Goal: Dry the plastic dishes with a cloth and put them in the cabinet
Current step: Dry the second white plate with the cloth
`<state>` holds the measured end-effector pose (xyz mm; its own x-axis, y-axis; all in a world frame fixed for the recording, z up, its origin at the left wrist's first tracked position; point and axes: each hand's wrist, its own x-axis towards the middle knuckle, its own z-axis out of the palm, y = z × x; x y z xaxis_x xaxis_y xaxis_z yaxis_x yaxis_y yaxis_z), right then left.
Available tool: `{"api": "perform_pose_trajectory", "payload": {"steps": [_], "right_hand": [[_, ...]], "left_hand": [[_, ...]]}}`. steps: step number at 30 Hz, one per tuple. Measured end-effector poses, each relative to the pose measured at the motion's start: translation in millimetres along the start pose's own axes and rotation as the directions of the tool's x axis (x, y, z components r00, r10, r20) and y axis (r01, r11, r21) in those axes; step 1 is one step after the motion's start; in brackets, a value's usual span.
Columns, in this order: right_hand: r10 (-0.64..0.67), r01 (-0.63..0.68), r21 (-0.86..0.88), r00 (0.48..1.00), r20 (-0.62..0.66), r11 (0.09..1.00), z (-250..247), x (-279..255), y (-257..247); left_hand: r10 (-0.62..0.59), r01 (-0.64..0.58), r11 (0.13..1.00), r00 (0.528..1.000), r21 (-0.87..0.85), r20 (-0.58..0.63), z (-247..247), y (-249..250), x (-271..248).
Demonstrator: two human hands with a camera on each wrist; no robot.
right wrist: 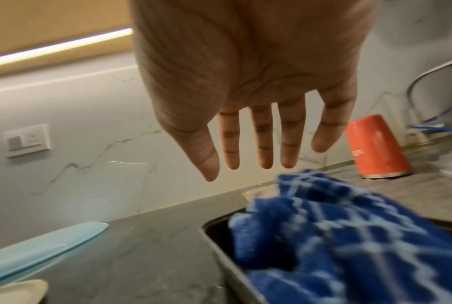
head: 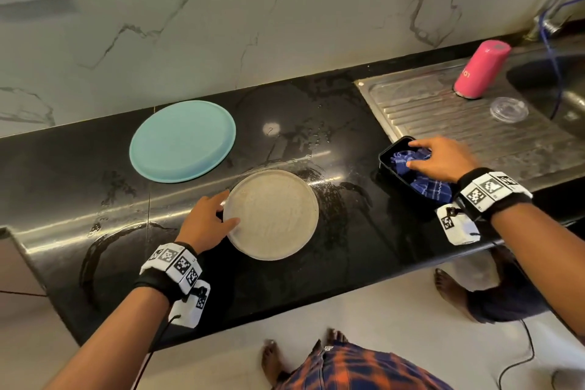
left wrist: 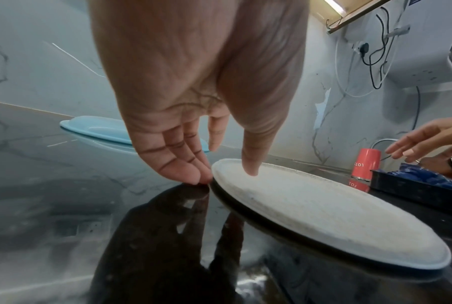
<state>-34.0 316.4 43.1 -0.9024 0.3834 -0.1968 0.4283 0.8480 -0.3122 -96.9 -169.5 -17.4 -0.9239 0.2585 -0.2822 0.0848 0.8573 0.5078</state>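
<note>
A beige plastic plate [head: 278,215] [left wrist: 323,209] lies on the wet black counter [head: 348,231]. My left hand [head: 229,207] [left wrist: 226,176] is at its left rim: the thumb rests on top, and the straight fingertips [left wrist: 201,180] touch the counter against the rim. A teal plate [head: 182,141] [left wrist: 97,128] [right wrist: 37,251] lies behind it, upside down. A blue checked cloth [head: 430,188] [right wrist: 349,236] is bunched in a black tray [head: 384,158] [right wrist: 219,246]. My right hand [head: 413,154] [right wrist: 235,170] hovers just over the cloth with its fingers straight and spread.
A pink cup [head: 481,70] [right wrist: 375,148] stands upside down on the steel drainboard [head: 443,111], with a clear glass lid [head: 509,108] beside it. The sink and tap are at the far right. A marble wall backs the counter. Water streaks the counter round the plates.
</note>
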Motion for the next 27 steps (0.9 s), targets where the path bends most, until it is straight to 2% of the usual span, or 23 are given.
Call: {"api": "perform_pose_trajectory", "payload": {"steps": [3,6,8,12,16,18,21,25,27], "right_hand": [[-0.067,0.064,-0.033,0.990,-0.125,0.997,-7,-4,-20],[-0.133,0.131,-0.020,0.981,-0.138,0.991,-1,-12,-48],[-0.165,0.168,0.025,0.981,-0.098,0.985,9,-18,-64],[-0.233,0.234,-0.031,0.972,0.036,0.972,42,-39,-103],[-0.237,0.244,-0.019,0.954,0.184,0.969,82,-55,-132],[-0.215,0.211,0.042,0.955,0.204,0.977,91,-57,-140],[-0.216,0.196,0.110,0.953,0.214,0.974,93,-54,-144],[-0.310,0.243,0.277,0.921,0.236,0.930,82,-48,-144],[-0.362,0.276,0.357,0.911,0.199,0.892,75,-47,-146]], "left_hand": [[-0.068,0.067,0.997,0.997,-0.025,-0.028,2,5,-4],[-0.108,0.105,0.992,0.994,-0.074,-0.029,5,6,-5],[-0.147,0.143,0.984,0.989,-0.102,-0.034,6,6,-3],[-0.227,0.218,0.964,0.973,-0.154,-0.041,9,11,-4],[-0.289,0.261,0.893,0.957,-0.366,-0.021,11,22,-14],[-0.261,0.250,0.860,0.965,-0.444,0.037,8,29,-21],[-0.206,0.221,0.858,0.975,-0.464,0.082,-1,37,-32],[-0.126,0.118,0.888,0.992,-0.445,0.012,-24,48,-50],[-0.065,0.045,0.903,0.997,-0.427,-0.033,-41,54,-60]]}}
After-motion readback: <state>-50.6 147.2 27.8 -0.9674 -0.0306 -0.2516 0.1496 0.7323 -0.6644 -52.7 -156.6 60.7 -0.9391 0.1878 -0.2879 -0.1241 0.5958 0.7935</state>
